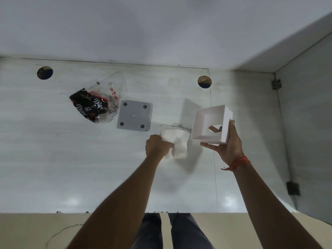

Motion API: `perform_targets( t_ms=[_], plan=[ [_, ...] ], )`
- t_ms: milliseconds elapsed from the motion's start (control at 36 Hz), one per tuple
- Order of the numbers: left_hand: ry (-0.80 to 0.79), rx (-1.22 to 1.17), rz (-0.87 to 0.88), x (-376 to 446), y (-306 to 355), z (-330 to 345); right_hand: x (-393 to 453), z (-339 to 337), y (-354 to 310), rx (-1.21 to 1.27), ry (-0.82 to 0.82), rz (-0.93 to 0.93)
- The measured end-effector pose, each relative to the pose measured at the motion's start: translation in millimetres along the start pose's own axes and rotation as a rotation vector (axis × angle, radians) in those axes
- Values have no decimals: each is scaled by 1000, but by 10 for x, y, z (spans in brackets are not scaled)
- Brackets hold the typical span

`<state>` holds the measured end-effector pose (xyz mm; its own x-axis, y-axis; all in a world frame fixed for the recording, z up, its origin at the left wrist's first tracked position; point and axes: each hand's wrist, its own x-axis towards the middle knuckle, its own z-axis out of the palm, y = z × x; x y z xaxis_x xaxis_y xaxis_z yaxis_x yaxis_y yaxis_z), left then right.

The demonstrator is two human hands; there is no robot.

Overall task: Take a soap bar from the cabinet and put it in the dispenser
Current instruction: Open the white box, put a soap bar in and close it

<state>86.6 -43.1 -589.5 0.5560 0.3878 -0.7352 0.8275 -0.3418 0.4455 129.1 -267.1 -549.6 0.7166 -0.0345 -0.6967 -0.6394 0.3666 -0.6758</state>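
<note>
My right hand point(227, 142) holds a white square box-shaped dispenser shell point(212, 123) tilted above the shelf, its open side toward me and a round hole in its far wall. My left hand point(158, 145) is closed on a stack of white folded tissues point(177, 142) that rests on the shelf just left of the shell. A grey square base plate point(133, 115) with four dark round feet lies flat further left. Beside it lies a clear plastic bag point(98, 103) holding dark Dove soap packs.
The pale cabinet shelf point(71, 150) has two round holes near the back, one hole point(45, 72) at the left and another hole point(204, 82) at the right. The cabinet's side wall point(305, 123) with hinges stands at the right. My legs and beige floor show below the front edge.
</note>
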Motion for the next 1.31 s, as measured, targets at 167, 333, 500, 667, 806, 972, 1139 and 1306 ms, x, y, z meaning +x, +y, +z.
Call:
perform_targets(
  t_ms=[167,333,500,667,806,972,1139,1306],
  plan=[
    [-34,-511,139,-302,-320,-516,-4,15,296,-20,-82,121],
    [-193,-688,376,-589,-371,-921,-59,279,689,-83,-131,303],
    [-375,-917,258,-686,-281,-741,-79,442,777,-447,34,185],
    [-393,-904,203,-690,-327,-637,-312,340,677,-1148,343,-391],
    [-451,-854,234,-713,-322,-585,-584,423,516,-512,130,-167],
    [-480,-797,296,-755,-261,-493,-662,494,536,-216,-48,221],
    [-495,-727,309,-723,-251,-456,-672,490,633,-92,66,-10],
    [-490,-670,307,-701,-256,-417,-657,455,566,84,68,44]
  ],
)
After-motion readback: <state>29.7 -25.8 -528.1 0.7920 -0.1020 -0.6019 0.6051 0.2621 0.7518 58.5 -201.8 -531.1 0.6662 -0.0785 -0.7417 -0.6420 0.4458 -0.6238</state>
